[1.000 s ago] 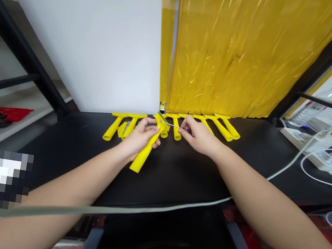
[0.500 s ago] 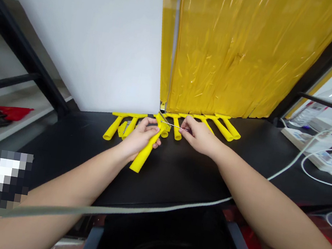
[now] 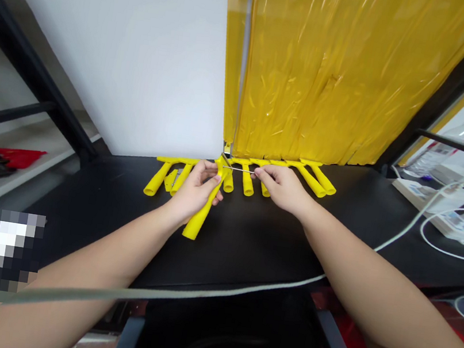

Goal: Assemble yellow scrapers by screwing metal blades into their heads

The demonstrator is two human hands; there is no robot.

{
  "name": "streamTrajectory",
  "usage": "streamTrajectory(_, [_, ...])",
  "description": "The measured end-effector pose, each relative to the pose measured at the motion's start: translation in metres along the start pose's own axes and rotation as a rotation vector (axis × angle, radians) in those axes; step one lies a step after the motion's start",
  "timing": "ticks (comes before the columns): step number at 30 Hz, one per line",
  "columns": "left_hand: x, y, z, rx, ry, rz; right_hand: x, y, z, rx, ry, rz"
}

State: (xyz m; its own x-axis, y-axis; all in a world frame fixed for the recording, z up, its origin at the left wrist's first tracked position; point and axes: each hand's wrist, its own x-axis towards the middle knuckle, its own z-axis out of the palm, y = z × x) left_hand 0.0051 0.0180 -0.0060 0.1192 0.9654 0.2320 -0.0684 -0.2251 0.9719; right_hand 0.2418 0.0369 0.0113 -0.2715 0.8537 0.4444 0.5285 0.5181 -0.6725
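My left hand (image 3: 201, 190) is closed around a yellow plastic scraper (image 3: 199, 221), its hollow handle end pointing down towards me. A thin, dark or metallic strip shows at the scraper's head. Pinched in my right hand (image 3: 278, 185) is a screwdriver (image 3: 241, 169), whose slim metal shaft reaches left, with its tip at the scraper's head; the fingers hide its grip. Behind both hands, several more yellow scrapers (image 3: 156, 180) lie in a row along the back of the black table (image 3: 248, 240).
A white panel (image 3: 145, 56) and a yellow plastic curtain (image 3: 315, 82) stand behind the table. On the right are a power strip (image 3: 447, 218) and a clear bottle (image 3: 440, 150). A pale cable (image 3: 241, 289) crosses low in front of my forearms.
My left hand has shifted slightly left with the scraper, which is turned a little more upright. The screwdriver is more level, and my right hand has moved slightly right.
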Motion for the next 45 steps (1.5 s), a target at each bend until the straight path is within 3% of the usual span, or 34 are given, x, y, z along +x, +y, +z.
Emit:
streamTrajectory(7, [-0.001, 0.003, 0.000, 0.016, 0.016, 0.012, -0.004, 0.006, -0.002, 0.101, -0.068, -0.130])
streamTrajectory(11, [-0.001, 0.001, 0.001, 0.010, -0.004, 0.024, 0.001, 0.010, -0.004, 0.032, 0.022, -0.060])
streamTrajectory(15, [-0.001, -0.002, 0.006, -0.012, -0.012, 0.008, 0.003, 0.006, -0.008, -0.049, 0.015, -0.004])
streamTrajectory(23, [0.001, 0.000, 0.007, 0.020, 0.021, 0.010, -0.005, -0.003, -0.017, -0.004, -0.037, -0.136])
streamTrajectory(26, [0.003, -0.002, 0.010, 0.048, 0.022, 0.036, 0.000, 0.001, -0.018, -0.078, 0.042, -0.068])
streamTrajectory(30, [0.006, -0.006, 0.017, 0.087, 0.024, 0.084, 0.003, 0.009, -0.022, -0.093, -0.015, 0.018])
streamTrajectory(33, [0.008, -0.009, 0.017, 0.062, 0.036, 0.088, 0.001, 0.011, -0.023, -0.001, -0.066, -0.067])
streamTrajectory(36, [0.011, -0.011, 0.015, 0.042, 0.051, 0.092, 0.000, 0.009, -0.023, 0.009, -0.022, -0.126])
streamTrajectory(39, [0.013, -0.013, 0.014, 0.067, 0.033, 0.114, 0.003, 0.007, -0.020, -0.090, 0.088, -0.022])
streamTrajectory(41, [0.015, -0.015, 0.015, 0.078, 0.030, 0.119, 0.004, 0.007, -0.018, -0.125, 0.076, 0.044])
streamTrajectory(45, [0.019, -0.016, 0.016, 0.048, 0.052, 0.119, 0.002, 0.010, -0.014, -0.025, -0.009, -0.071])
